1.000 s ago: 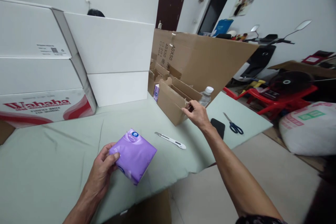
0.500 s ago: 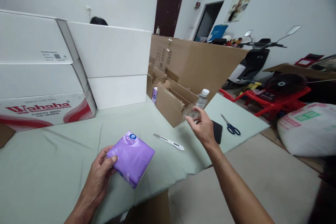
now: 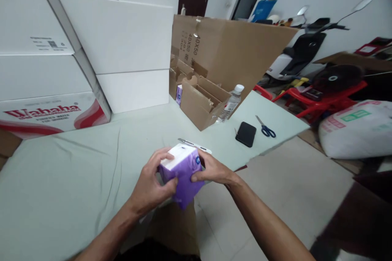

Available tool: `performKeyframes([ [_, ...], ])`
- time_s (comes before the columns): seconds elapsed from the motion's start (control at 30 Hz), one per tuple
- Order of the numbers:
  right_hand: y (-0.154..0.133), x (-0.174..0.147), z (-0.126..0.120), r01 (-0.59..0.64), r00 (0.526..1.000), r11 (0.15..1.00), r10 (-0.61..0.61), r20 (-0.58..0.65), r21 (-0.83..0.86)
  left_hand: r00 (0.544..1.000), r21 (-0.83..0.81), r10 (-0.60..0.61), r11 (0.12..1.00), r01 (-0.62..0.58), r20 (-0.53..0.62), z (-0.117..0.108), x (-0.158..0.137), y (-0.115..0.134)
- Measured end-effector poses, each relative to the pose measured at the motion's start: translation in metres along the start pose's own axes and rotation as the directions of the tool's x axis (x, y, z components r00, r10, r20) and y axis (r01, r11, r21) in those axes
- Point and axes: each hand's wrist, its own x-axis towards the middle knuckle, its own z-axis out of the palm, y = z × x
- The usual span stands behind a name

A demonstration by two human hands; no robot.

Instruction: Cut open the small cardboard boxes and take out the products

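Observation:
A purple pack of tissues (image 3: 185,181) with a white side facing up is held between both hands over the table's front edge. My left hand (image 3: 157,177) grips its left side, thumb on the purple front. On the right side, my right hand (image 3: 212,169) has closed around the pack, its thumb pressed to the front near a blue logo. Just behind the pack lies a white utility knife (image 3: 196,145), partly hidden by it and my right hand. Both hands' fingertips behind the pack are out of sight.
White cartons (image 3: 122,36) are stacked at the back left. Open brown boxes (image 3: 199,110) and a clear bottle (image 3: 232,102) stand at mid table, before a large cardboard sheet (image 3: 232,49). A black flat object (image 3: 246,133) and scissors (image 3: 266,128) lie to the right on the green cloth (image 3: 76,179).
My right hand has left the bottle's side and come to the tissue pack, which it now grips. The pack has moved right and turned, so its white side shows.

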Motion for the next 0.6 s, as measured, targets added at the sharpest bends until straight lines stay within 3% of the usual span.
performKeyframes([
  [0.13,0.016,-0.013,-0.022,0.023,0.998,0.998,-0.021,-0.052,0.055,0.962,0.07,0.246,0.964,-0.255,0.121,0.009,-0.004,-0.009],
  [0.23,0.03,-0.027,-0.06,0.068,0.967,0.994,-0.043,-0.253,0.089,0.926,0.113,0.342,0.925,-0.362,0.162,0.002,-0.006,-0.026],
  [0.37,0.046,-0.03,-0.125,0.1,0.815,0.995,-0.079,-0.574,0.004,0.971,0.194,0.237,0.951,-0.239,0.036,-0.018,-0.008,-0.047],
  [0.5,0.062,-0.013,-0.17,0.101,0.748,0.994,-0.1,-0.656,-0.036,0.986,0.196,0.154,0.971,-0.14,-0.058,-0.032,-0.011,-0.059],
  [0.6,0.079,0.0,-0.177,0.078,0.694,0.994,-0.113,-0.711,-0.082,0.993,0.221,0.107,0.97,-0.096,-0.039,-0.041,-0.015,-0.064],
])
